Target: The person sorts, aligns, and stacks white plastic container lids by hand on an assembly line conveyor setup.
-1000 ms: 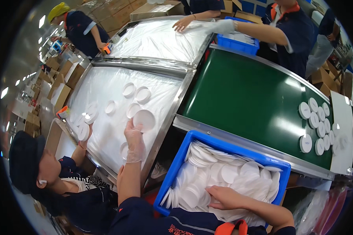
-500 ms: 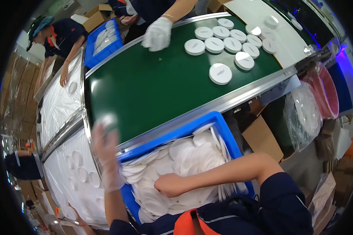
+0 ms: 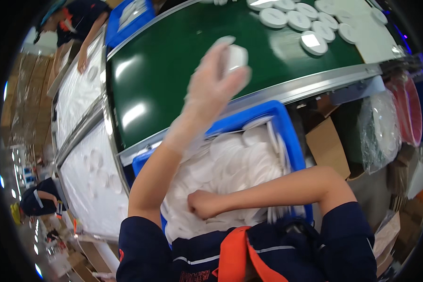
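Observation:
My left hand (image 3: 216, 75), in a thin whitish glove, is raised over the green belt (image 3: 164, 84). Its thumb and fingers are closed around a round white case (image 3: 237, 57), blurred by motion. Bare and balled up, my right hand (image 3: 205, 204) rests among thin white discs (image 3: 242, 162) that fill a blue crate (image 3: 293, 131) in front of me. Its fingertips are hidden, so whatever it pinches cannot be made out. Several flat round white cases (image 3: 313, 43) lie grouped on the belt at the far right.
A metal rail (image 3: 310, 89) runs between belt and crate. At left, plastic-covered tables (image 3: 87, 188) bear several clear round lids. Another worker's hand (image 3: 82, 62) reaches onto the farther one. A second blue crate (image 3: 134, 21) stands behind. An open carton (image 3: 328, 145) and plastic bag (image 3: 380, 127) are at right.
My left hand has swung rightward and up over the belt with the round white case. My view has shifted. The grouped cases sit farther right on the belt. The right hand stays in the crate.

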{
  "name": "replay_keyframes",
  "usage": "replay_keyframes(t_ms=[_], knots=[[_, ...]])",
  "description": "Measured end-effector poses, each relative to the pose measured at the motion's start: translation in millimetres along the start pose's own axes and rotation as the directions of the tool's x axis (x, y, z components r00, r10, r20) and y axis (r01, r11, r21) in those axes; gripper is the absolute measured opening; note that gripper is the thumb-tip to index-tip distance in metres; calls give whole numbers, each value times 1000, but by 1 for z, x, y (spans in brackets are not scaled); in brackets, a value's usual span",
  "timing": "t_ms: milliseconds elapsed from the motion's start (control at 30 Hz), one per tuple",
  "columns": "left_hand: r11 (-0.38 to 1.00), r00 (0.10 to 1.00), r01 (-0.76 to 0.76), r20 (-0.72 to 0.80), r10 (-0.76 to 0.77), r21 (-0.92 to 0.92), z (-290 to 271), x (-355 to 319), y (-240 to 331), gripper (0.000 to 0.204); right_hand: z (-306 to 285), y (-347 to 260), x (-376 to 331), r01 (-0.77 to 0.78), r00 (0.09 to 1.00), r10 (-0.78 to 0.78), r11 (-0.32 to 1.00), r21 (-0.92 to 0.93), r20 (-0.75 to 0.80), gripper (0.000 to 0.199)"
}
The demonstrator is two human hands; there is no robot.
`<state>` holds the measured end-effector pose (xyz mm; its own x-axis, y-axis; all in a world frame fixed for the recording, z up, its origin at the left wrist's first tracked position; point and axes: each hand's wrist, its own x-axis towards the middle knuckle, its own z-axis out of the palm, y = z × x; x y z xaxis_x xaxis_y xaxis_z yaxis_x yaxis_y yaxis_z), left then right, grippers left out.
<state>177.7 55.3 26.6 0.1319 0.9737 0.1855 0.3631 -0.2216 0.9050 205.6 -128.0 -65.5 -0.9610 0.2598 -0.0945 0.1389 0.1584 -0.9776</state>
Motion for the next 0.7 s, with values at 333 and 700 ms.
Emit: replay_keyframes(t_ms=[333, 700], knots=[[586, 842, -44, -346, -414, -809, -124, -163, -12, 57, -27, -41, 0, -80, 987, 60, 989, -128, -150, 13], [403, 834, 216, -47, -550, -889, -78, -172, -3, 38, -110, -78, -8, -42, 743, -48, 992, -118, -668, 5]])
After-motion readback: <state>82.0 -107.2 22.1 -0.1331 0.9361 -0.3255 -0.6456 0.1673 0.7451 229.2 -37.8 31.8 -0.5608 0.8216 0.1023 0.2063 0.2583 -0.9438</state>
